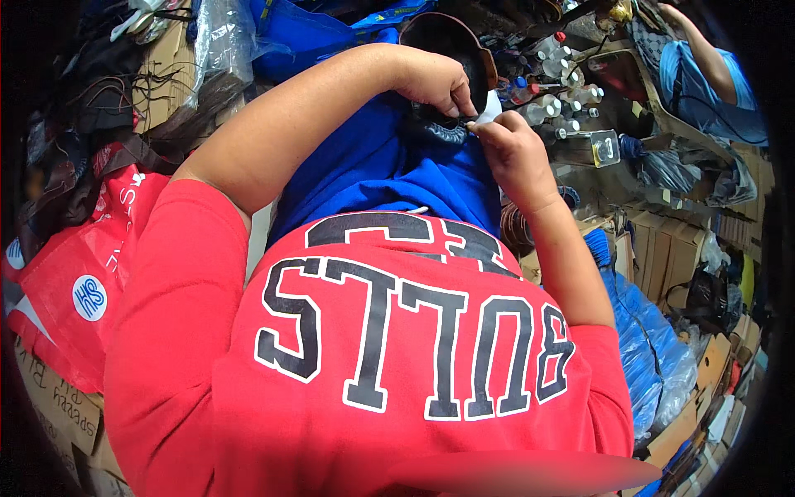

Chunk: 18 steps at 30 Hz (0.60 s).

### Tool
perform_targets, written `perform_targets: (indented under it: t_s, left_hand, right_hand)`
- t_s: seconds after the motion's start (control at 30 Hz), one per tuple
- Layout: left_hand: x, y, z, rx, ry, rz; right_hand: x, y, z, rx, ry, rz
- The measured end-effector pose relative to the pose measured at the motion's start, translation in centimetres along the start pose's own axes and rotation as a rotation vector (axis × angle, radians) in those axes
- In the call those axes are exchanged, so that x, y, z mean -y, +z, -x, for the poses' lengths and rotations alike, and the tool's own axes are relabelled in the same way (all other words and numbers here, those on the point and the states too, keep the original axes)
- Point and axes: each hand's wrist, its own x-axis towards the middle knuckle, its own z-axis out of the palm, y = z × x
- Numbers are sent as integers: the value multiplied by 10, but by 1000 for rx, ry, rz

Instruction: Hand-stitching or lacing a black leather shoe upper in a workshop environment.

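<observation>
On my lap, over blue cloth [364, 157], rests a dark, rounded piece with a brown rim [487, 62]; its exact kind is unclear. Its near end is a black, gathered edge [443, 132]. My left hand [435, 81] lies over this piece, fingers closed in a pinch by its right side. Close beside it, my right hand [515, 153] pinches with thumb and forefinger at the right end of the gathered edge. A small white piece [491, 108] shows just above the right fingers. What sits between the fingertips of either hand is too small to make out.
Several small bottles [563, 103] and a clear square container [595, 149] stand right of my hands. Another person's arm and blue sleeve [712, 83] are at the upper right. A red bag [83, 265] lies left; blue plastic-wrapped bundles [646, 340] and cardboard boxes [662, 253] are right.
</observation>
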Motion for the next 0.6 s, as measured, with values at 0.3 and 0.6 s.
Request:
perform_targets:
  t_s: [0.3,0.6]
  left_hand:
    - [1,7,-6,-193,-8,-181]
    - [2,15,-3,-456,26,-239]
  right_hand:
    - [21,-3,-30,285,-19,409]
    - [-10,10,-27,199,100,16]
